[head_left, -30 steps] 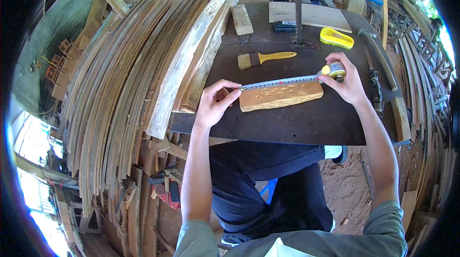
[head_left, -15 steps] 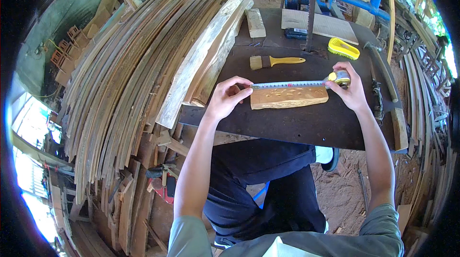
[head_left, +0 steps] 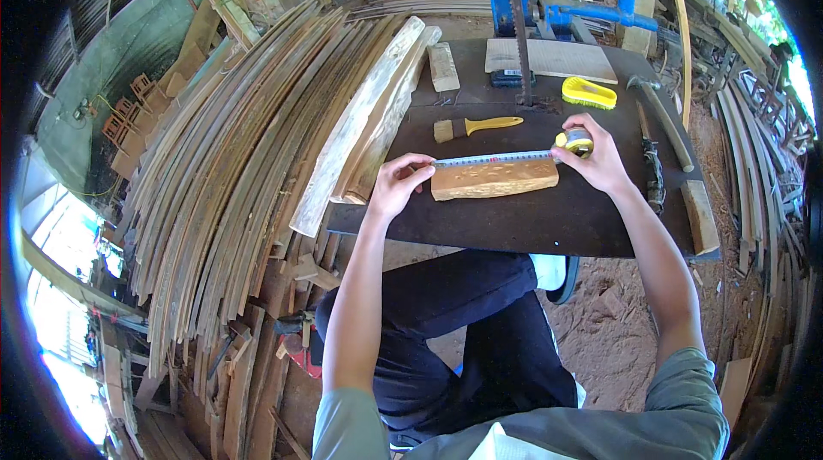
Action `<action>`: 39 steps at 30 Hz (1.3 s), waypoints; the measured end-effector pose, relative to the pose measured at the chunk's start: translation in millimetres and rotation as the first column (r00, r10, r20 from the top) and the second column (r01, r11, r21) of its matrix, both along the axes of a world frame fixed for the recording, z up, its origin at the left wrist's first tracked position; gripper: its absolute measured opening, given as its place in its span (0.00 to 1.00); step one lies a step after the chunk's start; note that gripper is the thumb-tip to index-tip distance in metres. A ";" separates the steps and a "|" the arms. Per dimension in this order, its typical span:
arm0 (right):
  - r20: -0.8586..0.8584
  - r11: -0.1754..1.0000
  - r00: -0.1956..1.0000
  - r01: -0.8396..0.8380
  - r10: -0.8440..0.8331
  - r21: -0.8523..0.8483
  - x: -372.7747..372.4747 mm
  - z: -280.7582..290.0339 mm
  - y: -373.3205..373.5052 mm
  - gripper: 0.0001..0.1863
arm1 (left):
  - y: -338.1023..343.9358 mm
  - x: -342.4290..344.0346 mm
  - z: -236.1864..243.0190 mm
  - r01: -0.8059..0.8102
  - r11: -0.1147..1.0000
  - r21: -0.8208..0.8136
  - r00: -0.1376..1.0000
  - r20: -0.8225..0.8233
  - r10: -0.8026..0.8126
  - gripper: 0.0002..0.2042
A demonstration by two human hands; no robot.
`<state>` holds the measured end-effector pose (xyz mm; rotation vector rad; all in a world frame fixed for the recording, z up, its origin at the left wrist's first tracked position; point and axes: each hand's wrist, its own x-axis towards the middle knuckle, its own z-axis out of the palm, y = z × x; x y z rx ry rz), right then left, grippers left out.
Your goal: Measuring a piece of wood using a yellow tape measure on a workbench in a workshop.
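A short block of reddish-brown wood with a rough, chipped top face lies on the dark table. Along its far edge stretches the pale blade of a tape measure. My left hand pinches the blade's free end at the block's left end. At the other end my right hand grips the yellow and grey case, thumb in front and fingers curled over it. Beyond the block lies a paint brush with a yellow handle. A yellow scrub brush rests farther back, bristles down.
An upright saw blade rises through the table before a blue machine frame. Along the right edge lie a hammer and a wood offcut. Long boards are stacked at left, with pale planks against the table.
The view has shifted, so the table and everything on it appear slightly farther left. Both hands keep their hold on the tape measure, and the blade still lies along the block.
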<state>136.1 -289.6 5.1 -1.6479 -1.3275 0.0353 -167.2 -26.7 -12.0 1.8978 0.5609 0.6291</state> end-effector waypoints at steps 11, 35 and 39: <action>0.015 1.000 0.999 -0.028 0.028 0.008 3.3 -1.3 -0.3 0.26 | -1.6 -2.1 -1.8 0.019 0.998 -0.063 0.998 0.063 -0.015 0.10; 0.062 1.000 0.998 0.007 -0.007 -0.006 -2.4 2.1 2.0 0.27 | -3.1 -5.9 -4.3 0.035 0.996 -0.085 0.998 0.064 -0.030 0.10; 0.059 1.000 0.998 0.004 -0.003 -0.004 2.2 2.0 -1.2 0.28 | -4.1 -3.8 -2.8 0.035 0.997 -0.064 0.998 0.055 -0.032 0.10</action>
